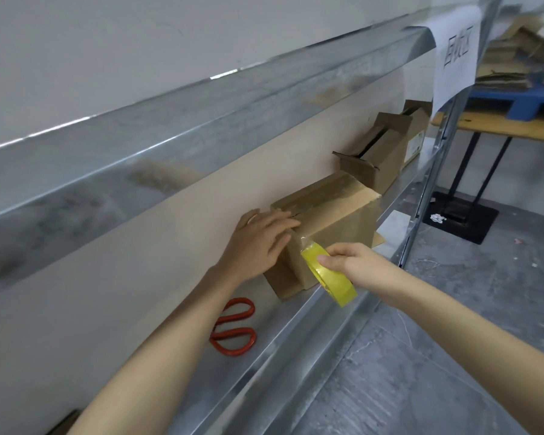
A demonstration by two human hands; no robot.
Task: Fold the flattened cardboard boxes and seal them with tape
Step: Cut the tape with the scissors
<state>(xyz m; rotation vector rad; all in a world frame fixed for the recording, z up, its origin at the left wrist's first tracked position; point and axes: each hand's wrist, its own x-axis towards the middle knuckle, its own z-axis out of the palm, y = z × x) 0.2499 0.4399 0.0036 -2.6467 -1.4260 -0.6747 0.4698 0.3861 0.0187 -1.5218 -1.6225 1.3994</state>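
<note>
Across the whole view, a long galvanised steel shelf [283,337], running along a pale plastered wall [107,252], with a second steel level [201,120] overhead. Below and to the right, grey concrete floor [421,372]. Far right, a tan wooden desk [500,128] on black legs, bearing a blue plastic pallet [528,102] stacked with flattened brown cardboard sheets [509,58]. Hung from the upper level, a white paper sign [453,54] with printed characters (too blurred to read).

On the shelf, mid-frame, a folded brown cardboard box [336,215], top flaps closed, clear tape glinting along the centre seam. Under it, a flat cardboard piece [280,284] jutting out at the near end. Further along the shelf, a smaller brown cardboard carton [377,152] with top flaps ajar, and just behind it another carton [416,136] of the same sort.

Left hand [258,240] flat on the near end of the box top, fingers straight and together, pressing down over the seam. Right hand [352,262] curled round a yellow roll of clear packing tape [330,279], thumb on its outer face, held just off the near front corner of the box. From the roll up to that corner, a short clear strip [307,240] pulled taut.

Beside the left forearm, on the bare shelf, a pair of red-handled scissors [233,328], blades hidden under the arm, apart from the box.
</note>
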